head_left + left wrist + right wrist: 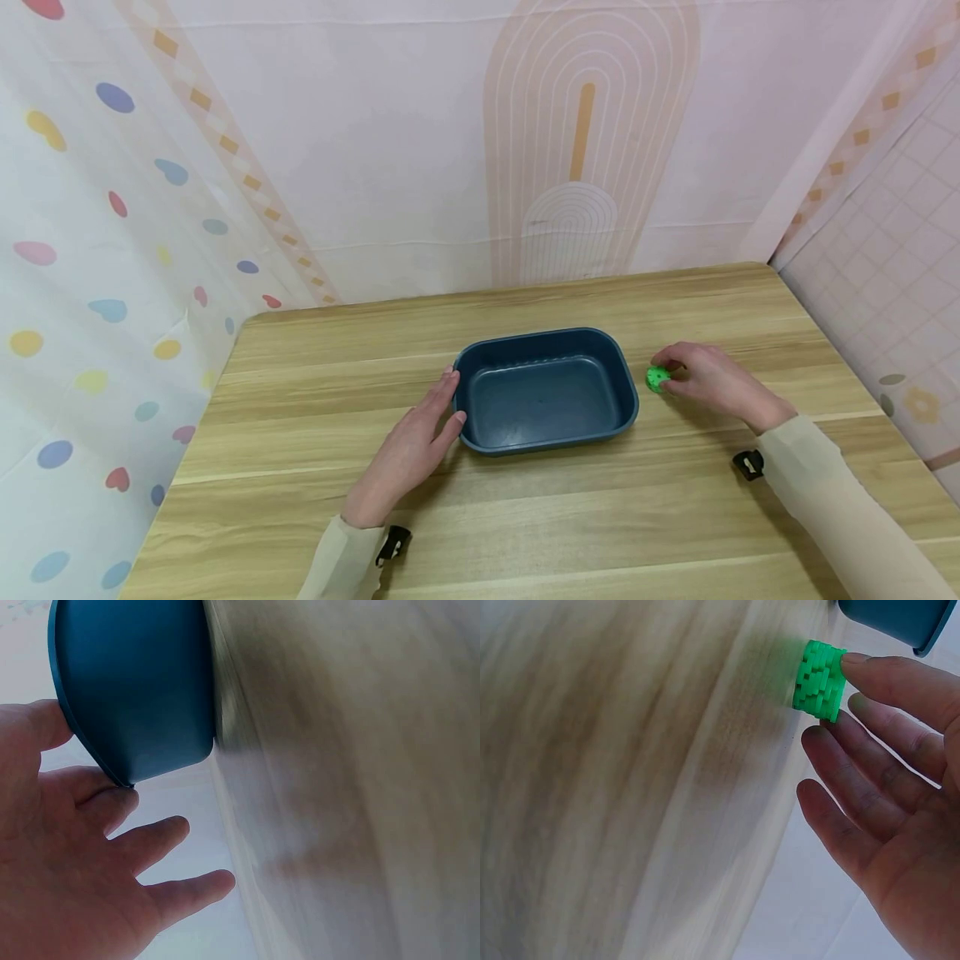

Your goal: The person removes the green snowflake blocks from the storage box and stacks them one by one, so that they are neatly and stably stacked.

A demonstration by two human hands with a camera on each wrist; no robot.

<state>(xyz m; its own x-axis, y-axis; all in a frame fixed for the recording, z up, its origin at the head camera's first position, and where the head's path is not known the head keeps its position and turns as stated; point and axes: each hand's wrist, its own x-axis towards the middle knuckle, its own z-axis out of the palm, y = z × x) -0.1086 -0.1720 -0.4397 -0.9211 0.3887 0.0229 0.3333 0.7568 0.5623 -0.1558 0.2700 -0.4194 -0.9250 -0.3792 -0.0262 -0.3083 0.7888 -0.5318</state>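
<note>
A dark blue rectangular basin (542,400) sits on the wooden table with nothing inside. At its left side, my left hand (408,450) touches the rim with thumb and forefinger; the other fingers spread loosely outside it, as the left wrist view shows of the hand (90,847). To the right of the basin, my right hand (712,383) pinches a small round green plastic piece (657,379) by its edge. From the right wrist, that green piece (820,681) looks like a stack of notched discs, close over the tabletop, with thumb and fingertips right at it.
The wood-grain table (315,467) ends at a back edge against a patterned curtain (405,150). Black straps (748,464) show at both sleeve cuffs. The basin's right wall stands a short way from the green piece.
</note>
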